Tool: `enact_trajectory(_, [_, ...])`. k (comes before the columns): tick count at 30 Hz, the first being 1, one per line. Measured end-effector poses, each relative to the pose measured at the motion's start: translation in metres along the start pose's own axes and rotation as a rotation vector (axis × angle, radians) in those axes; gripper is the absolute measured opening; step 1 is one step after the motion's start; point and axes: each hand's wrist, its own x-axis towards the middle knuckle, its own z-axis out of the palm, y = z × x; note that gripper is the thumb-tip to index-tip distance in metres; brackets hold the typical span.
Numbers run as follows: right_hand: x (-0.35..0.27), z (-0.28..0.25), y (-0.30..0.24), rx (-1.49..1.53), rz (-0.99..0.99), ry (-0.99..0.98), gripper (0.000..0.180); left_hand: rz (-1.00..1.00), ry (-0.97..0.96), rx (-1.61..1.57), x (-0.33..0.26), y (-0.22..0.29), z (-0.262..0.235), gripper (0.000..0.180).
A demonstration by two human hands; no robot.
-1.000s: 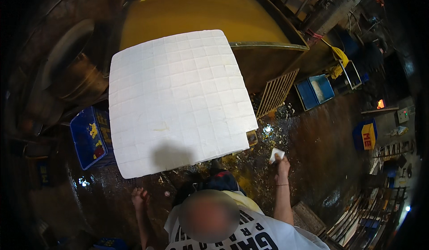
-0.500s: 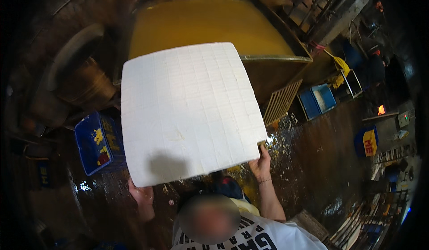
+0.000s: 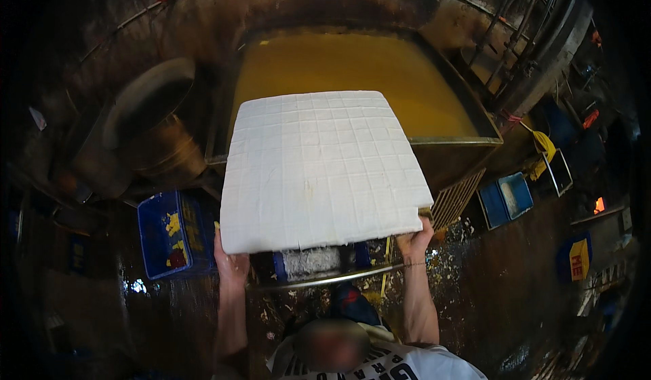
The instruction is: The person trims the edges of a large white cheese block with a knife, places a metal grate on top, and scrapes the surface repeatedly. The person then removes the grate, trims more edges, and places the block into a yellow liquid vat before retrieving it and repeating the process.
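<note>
A big white slab [image 3: 319, 169], scored into a grid of small squares, is held up flat in front of me. My left hand [image 3: 230, 266] grips its near left corner from below, and my right hand [image 3: 415, 241] grips its near right corner. Beyond the slab lies a large metal vat [image 3: 461, 139] filled with yellow liquid [image 3: 352, 68]. Under the slab's near edge a round metal rim [image 3: 325, 279] and a blue crate holding white pieces [image 3: 310, 261] show.
A blue crate [image 3: 169, 234] stands at the left, beside a large dark round pot [image 3: 146, 125]. Another blue crate [image 3: 505, 200] and a slatted wooden rack [image 3: 458, 200] are at the right. The wet floor [image 3: 488, 278] is littered with scraps.
Both hands have come onto the slab's near corners. The slab has shifted right and toward the vat and now lies flatter in view.
</note>
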Motion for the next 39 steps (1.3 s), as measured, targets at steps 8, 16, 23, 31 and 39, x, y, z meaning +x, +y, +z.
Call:
enact_trajectory(8, [0.162,0.032,-0.013,0.030,-0.022,-0.013,0.038,0.088,0.147,-0.104,0.144,-0.022,0.084,0.038])
enact_trajectory(16, [0.221,0.039,-0.023,0.000,-0.017,0.189,0.034,0.058,0.163,-0.029,0.222,-0.058,0.095,0.040])
enact_trajectory(23, [0.246,0.081,-0.040,-0.184,-0.145,0.319,0.019,-0.040,0.472,0.366,0.231,-0.067,0.118,0.060])
enact_trajectory(31, [0.338,0.157,-0.060,-0.425,-0.111,0.144,0.033,0.515,0.177,2.108,0.149,-0.031,0.012,0.091])
enact_trajectory(39, [0.463,0.204,-0.018,-0.775,-0.296,0.166,0.028,0.184,0.128,1.386,0.164,-0.046,-0.056,0.095])
